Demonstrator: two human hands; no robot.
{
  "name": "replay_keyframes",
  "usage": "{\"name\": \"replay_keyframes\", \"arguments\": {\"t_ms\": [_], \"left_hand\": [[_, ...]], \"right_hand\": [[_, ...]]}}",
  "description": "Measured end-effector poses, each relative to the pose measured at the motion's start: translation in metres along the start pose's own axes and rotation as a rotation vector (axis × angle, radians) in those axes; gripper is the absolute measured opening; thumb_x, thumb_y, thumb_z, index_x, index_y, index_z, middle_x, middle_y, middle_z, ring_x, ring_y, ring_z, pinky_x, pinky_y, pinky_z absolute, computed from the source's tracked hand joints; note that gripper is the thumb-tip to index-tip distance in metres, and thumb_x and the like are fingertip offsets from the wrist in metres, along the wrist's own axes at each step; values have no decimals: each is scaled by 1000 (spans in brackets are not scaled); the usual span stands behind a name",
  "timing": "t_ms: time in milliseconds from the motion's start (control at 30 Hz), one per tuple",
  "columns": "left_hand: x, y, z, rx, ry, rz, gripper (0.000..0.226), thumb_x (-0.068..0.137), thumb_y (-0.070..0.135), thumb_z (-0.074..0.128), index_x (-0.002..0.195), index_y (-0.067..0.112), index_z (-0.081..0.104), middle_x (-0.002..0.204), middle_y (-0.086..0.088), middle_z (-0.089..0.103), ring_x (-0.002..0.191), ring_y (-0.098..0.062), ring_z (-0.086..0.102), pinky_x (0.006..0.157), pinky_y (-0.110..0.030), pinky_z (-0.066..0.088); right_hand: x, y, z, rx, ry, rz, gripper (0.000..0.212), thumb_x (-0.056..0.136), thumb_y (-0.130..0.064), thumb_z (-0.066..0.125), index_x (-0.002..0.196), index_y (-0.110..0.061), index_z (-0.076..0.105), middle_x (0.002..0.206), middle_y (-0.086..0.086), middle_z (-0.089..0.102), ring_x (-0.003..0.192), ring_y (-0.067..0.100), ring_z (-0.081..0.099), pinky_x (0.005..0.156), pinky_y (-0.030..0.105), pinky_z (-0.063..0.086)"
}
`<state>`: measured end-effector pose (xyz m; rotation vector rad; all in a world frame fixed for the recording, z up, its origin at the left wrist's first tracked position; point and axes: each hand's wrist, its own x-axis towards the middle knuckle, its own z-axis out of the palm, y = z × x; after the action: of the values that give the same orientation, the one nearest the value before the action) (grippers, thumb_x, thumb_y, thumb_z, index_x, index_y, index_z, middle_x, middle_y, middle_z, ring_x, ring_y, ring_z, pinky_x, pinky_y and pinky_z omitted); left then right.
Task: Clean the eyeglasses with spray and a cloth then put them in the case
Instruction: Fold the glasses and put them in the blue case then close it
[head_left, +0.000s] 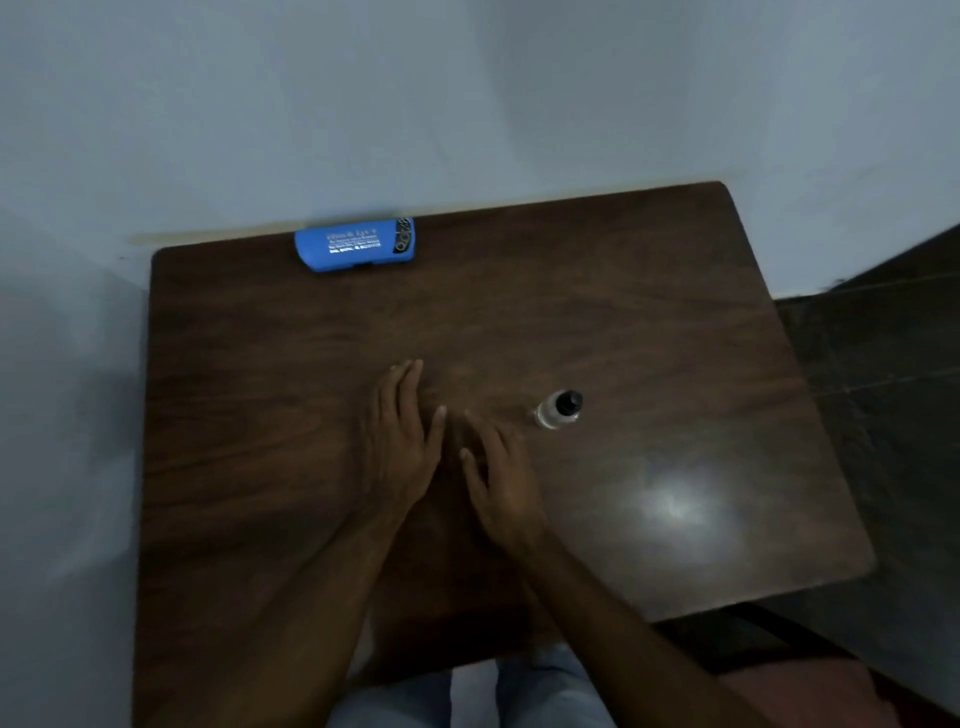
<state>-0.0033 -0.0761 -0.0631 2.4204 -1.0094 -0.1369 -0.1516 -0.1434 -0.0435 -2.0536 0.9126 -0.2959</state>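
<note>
Head-camera view over a dark wooden counter (675, 338) pushed against a pale wall (467, 104). At far left of the group, a blue case (356, 245) lies lengthwise along the back edge, touching the wall and apparently closed, with white print on its lid. It looks parked there out of the working area until the last step.

Nearer the person, the left hand (402, 447) lies flat on the wood with its fingers straight and together, holding nothing. Just beside it, the right hand (501, 488) is likewise flat and empty, fingers slightly spread, the two thumbs near each other but apart. The pose reads as a resting one, so the job appears not yet begun.

To the right stands a small clear spray bottle (560, 411) with a black cap, upright and close to the right hand, likely set there for an easy reach.

Neither the eyeglasses nor a cloth can be seen anywhere on the counter. They may be inside the case, though that cannot be told from here. If so, opening the case would be the likely first step.
</note>
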Motion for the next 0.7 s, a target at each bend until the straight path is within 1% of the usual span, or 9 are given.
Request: {"name": "replay_keyframes", "arguments": {"t_ms": [133,200,300,367,433,500,567,633,700], "left_hand": [[-4,2,7,94,27,28,62,103,45,49,156,13,44,158,-10,48,144,-29,47,120,-47,37],[-3,3,9,144,25,21,62,103,46,49,156,13,44,158,-10,48,144,-30,47,119,-50,38],[-3,6,11,175,-6,-13,65,103,49,45,157,14,43,159,-10,47,146,-31,45,120,-52,37],[-1,8,12,184,-31,-29,67,102,51,42,158,13,40,162,-10,44,149,-30,41,123,-53,33],[3,9,13,193,-47,-30,69,103,52,41,160,13,37,165,-10,39,154,-28,35,126,-54,27],[13,8,14,200,-60,-32,69,104,50,45,161,14,32,168,-9,33,157,-28,29,128,-56,22],[27,4,15,223,-69,-29,70,105,50,47,162,15,30,170,-9,30,158,-27,26,128,-58,19],[43,0,16,252,-77,-25,71,105,52,46,163,15,28,171,-9,27,159,-27,24,128,-59,18],[58,-5,17,272,-76,-27,72,105,53,46,163,14,28,171,-9,26,159,-27,23,128,-59,17]], "right_hand": [[-28,27,-21,-107,11,34,39,106,-29,54,142,-16,61,137,6,64,125,20,54,107,37,50],[-33,38,-34,-122,24,66,31,104,-28,55,131,-17,66,128,4,65,117,19,55,100,39,53],[-32,45,-57,-114,84,186,12,97,-24,69,108,-23,65,111,-4,62,101,13,55,86,36,54],[-25,45,-71,-53,170,324,23,92,-25,78,105,-22,60,108,-4,57,94,13,56,75,25,48],[-14,41,-82,19,215,439,43,89,-31,83,118,-19,54,116,-2,54,98,15,58,70,13,40],[-3,40,-85,31,225,424,66,86,-40,85,136,-22,47,130,-4,51,106,12,58,73,13,40],[7,36,-83,-3,214,370,79,85,-47,83,149,-29,39,142,-4,49,116,11,56,84,25,50],[14,36,-79,-37,207,345,76,88,-49,80,151,-31,40,147,-1,50,126,16,56,95,39,55],[20,36,-75,-68,193,328,61,93,-47,76,144,-25,48,142,2,56,128,22,57,100,42,54]]}}
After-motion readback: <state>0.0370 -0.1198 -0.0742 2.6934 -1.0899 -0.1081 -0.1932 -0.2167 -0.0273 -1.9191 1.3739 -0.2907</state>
